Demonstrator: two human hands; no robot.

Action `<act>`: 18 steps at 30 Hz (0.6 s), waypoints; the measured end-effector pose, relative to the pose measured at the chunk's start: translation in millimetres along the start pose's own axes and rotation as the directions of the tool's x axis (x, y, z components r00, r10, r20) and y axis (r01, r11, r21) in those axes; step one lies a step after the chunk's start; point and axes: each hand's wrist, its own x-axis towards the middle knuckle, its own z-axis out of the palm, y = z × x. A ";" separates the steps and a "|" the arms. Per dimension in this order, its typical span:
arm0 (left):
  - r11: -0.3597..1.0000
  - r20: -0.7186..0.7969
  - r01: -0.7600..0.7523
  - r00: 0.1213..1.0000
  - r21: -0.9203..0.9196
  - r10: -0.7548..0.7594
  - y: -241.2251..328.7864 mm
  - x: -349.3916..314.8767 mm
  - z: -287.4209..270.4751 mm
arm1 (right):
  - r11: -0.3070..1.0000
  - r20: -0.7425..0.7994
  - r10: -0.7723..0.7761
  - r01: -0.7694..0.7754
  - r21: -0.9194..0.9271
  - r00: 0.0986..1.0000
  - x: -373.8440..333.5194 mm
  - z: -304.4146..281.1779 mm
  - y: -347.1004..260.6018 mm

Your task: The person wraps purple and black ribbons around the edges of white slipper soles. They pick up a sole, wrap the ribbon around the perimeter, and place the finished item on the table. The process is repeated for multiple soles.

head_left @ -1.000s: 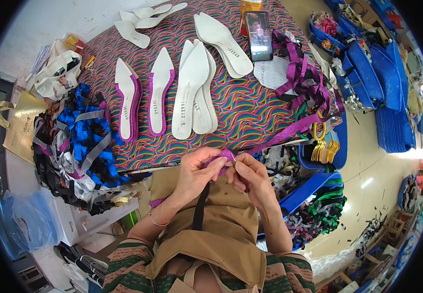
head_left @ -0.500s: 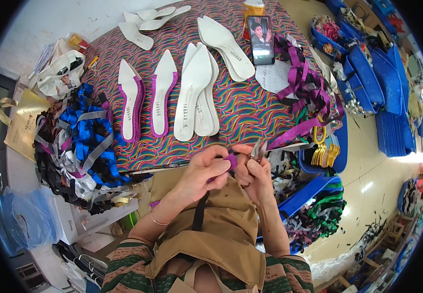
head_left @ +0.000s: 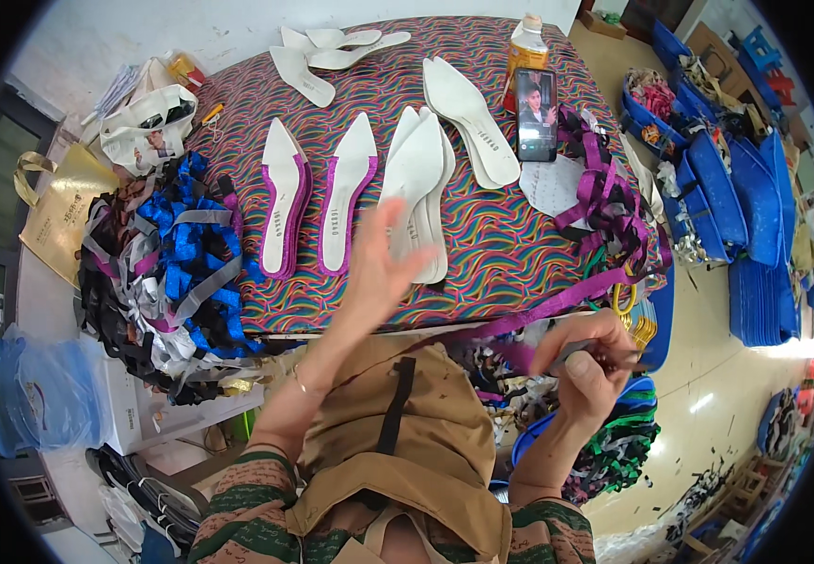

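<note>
the left hand hangs open over white insoles while the right hand grips a blurred metal tool beside purple ribbon.

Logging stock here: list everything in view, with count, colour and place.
Pointed insole shapes with glittery edging: two groups, white and purple, table's left half
Plain pointed insole shapes: three groups, white, table's middle and far side
Glittery fabric ribbon: uncounted, purple, tangled at table's right
Wavy-patterned tablecloth: one, multicoloured, on table
Rectangular smartphone: one, black, table's far right
Plastic bottle: one, orange, behind the smartphone
Tangled strip heap: one, mainly blue, grey, black, left of table
Rectangular carrier bag: one, gold, far left
Printed bag: one, white, back left
Plastic bins: several, blue, floor at right
Cloth apron: one, brown, person's lap
Left hand: one, bare, over plain insole shapes
Right hand: one, bare, gripping blurred dark object, table's front right
</note>
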 end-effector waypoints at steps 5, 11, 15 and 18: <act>0.914 -0.036 0.138 0.990 0.381 -0.134 -29.0 46.6 -2.5 | 0.856 0.004 0.452 -0.432 -0.285 0.892 30.4 28.0 34.5; 0.937 0.143 0.153 0.968 0.313 -0.206 -54.7 74.8 0.5 | 0.807 -0.087 0.247 -0.255 -0.532 0.965 52.1 24.8 168.2; 0.944 0.381 0.203 0.877 0.261 -0.294 -62.1 91.2 -15.4 | 0.715 -0.070 0.197 -0.192 -0.672 0.978 50.6 26.0 172.3; 0.897 0.607 0.442 0.710 0.012 -0.358 -15.0 110.9 -58.7 | 0.714 -0.107 0.211 -0.228 -0.662 0.972 46.7 26.8 172.1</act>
